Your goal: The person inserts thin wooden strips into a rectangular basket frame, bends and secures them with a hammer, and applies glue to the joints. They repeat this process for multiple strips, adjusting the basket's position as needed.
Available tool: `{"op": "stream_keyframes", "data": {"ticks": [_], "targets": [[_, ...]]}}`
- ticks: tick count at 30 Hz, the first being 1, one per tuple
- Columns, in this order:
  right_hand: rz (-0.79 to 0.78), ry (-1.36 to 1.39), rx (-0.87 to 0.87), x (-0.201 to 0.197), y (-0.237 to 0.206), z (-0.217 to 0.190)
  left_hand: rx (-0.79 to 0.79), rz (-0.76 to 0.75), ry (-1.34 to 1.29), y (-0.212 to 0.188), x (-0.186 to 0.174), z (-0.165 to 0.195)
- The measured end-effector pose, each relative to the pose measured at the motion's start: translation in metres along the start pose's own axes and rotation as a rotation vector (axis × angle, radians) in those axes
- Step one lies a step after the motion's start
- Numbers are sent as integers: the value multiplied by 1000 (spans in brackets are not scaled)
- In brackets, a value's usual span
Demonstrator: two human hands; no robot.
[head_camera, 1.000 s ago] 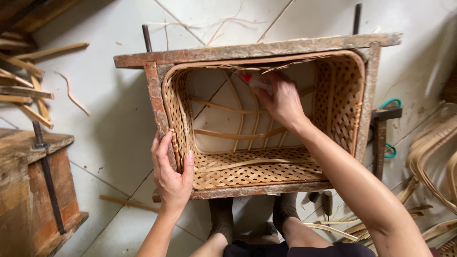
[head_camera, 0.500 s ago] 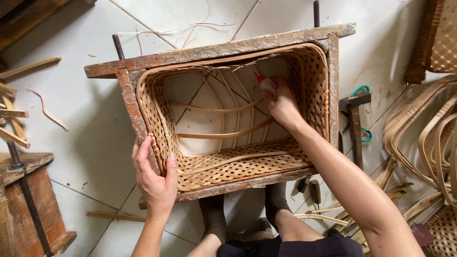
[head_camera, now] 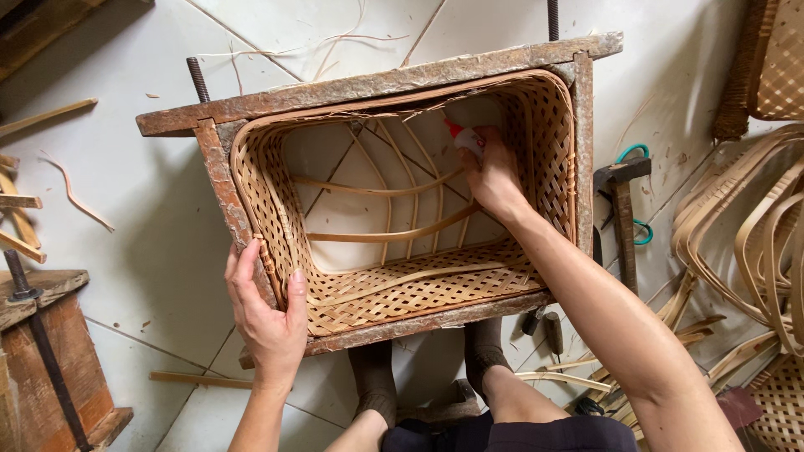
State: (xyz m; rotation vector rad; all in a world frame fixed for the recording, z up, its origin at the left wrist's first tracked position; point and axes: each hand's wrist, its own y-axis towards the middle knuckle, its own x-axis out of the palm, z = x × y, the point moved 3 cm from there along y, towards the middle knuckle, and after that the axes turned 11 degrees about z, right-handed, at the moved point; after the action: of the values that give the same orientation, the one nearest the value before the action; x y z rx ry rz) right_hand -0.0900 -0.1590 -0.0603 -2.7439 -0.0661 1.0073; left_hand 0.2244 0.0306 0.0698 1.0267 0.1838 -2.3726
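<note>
A woven rattan basket [head_camera: 276, 201] without a finished bottom sits inside a rough wooden frame [head_camera: 377, 84] on the tiled floor. My left hand [head_camera: 266, 314] grips the near-left corner of frame and basket. Deep inside the basket, at its far wall, my right hand [head_camera: 492, 177] holds a small white glue bottle [head_camera: 467, 139] with a red tip pointing up at the rim. Several thin rattan ribs [head_camera: 381, 237] cross the open bottom.
A hammer [head_camera: 621, 201] and green-handled scissors [head_camera: 636, 226] lie right of the frame. Bent rattan strips [head_camera: 754, 243] are piled at the right, another woven piece [head_camera: 783, 59] at the top right. A wooden block [head_camera: 46, 368] stands at the lower left. My feet in socks [head_camera: 373, 377] rest below the frame.
The view has shifted, so the basket sits further left and lower. My right hand stays at the far wall with the bottle; my left hand keeps its grip on the corner.
</note>
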Motion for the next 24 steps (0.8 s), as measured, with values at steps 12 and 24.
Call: {"op": "stream_keyframes", "data": {"ticks": [12,24], "targets": [[30,-39,-13,-2,3,3,13,12,-3,0,0,5],[-239,37,476,-21,-37,3,34,22,-5,-2,-2,4]]}}
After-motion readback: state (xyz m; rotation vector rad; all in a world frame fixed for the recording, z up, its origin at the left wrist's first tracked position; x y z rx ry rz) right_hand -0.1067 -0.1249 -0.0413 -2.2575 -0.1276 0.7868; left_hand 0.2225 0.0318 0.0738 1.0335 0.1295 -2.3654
